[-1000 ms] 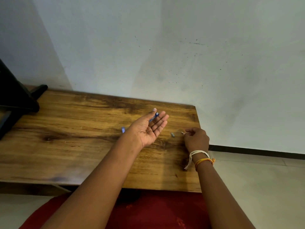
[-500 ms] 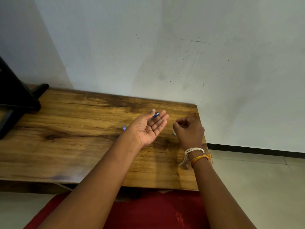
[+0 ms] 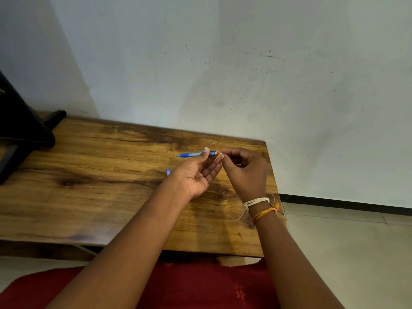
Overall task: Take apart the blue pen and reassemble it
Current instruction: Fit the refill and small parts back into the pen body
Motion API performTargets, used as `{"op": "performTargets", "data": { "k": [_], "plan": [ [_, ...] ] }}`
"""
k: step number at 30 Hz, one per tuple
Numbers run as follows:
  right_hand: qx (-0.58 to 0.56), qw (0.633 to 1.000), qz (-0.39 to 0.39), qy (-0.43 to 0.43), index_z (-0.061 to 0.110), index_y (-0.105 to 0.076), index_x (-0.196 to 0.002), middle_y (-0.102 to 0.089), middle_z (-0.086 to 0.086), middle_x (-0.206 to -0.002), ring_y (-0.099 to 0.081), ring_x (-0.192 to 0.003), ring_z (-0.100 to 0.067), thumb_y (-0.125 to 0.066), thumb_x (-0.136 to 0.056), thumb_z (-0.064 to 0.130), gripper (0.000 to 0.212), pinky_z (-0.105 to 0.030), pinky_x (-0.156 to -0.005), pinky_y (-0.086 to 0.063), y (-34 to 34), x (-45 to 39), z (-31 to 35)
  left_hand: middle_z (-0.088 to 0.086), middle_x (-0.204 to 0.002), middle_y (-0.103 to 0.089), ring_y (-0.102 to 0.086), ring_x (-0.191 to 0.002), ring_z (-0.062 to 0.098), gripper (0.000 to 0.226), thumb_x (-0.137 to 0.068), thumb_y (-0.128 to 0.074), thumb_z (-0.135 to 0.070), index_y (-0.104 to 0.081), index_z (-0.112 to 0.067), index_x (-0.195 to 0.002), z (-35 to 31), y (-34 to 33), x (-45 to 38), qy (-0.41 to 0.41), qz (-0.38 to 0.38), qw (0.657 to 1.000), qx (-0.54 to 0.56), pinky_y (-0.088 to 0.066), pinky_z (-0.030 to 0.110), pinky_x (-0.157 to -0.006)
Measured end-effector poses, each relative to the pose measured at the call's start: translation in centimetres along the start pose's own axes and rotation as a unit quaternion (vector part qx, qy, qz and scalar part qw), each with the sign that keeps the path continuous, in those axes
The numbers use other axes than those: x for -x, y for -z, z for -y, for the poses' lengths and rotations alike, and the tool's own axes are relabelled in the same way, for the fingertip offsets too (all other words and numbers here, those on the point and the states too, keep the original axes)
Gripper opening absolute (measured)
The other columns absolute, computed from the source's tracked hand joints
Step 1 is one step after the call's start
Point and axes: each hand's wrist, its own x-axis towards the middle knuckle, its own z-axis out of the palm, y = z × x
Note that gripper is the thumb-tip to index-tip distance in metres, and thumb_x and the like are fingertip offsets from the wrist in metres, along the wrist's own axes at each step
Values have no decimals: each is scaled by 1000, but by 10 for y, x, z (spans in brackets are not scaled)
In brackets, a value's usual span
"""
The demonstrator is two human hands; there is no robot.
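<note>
The blue pen barrel (image 3: 191, 154) lies level above the wooden table (image 3: 93, 188), pinched between the thumb and fingertips of my left hand (image 3: 198, 172), palm up. My right hand (image 3: 245, 170) is right beside it, fingers curled, pinching a small thin part at the barrel's right end; the part is too small to identify. A small blue pen piece (image 3: 168, 171) lies on the table just left of my left hand.
A black stand (image 3: 24, 130) sits on the table's far left. A white wall runs behind the table. The table's right edge is close to my right wrist, with tiled floor (image 3: 347, 246) beyond. Red cloth (image 3: 182, 288) lies below the front edge.
My right hand has lifted from the table and moved left up to my left hand's fingertips. My left hand now shows the blue barrel held level between thumb and fingers.
</note>
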Motion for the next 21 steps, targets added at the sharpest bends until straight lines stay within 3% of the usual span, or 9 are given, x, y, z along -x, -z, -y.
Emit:
{"op": "performTargets", "data": {
  "k": [6,21],
  "plan": [
    [3,1000,7,2,13,-77,-89,-74,4,-80,-69,-72,-3,-73,-80,9,11,-12,-64,-52,-1,0,2,15,-65,-73,-73,-58,18,14,-87,-64,-10,-64,3,-81,0,0,3,0,-1,1000,-3,-61,28,-57],
    [41,999,7,14,14,-78,-86,-74,8,-78,-69,-72,1,-71,-79,10,11,-9,-62,-51,-4,-1,-3,12,-64,-72,-72,-58,16,9,-86,-64,-9,-63,0,-86,0,1,-2,-22,2,998,-52,-61,28,-57]
  ]
}}
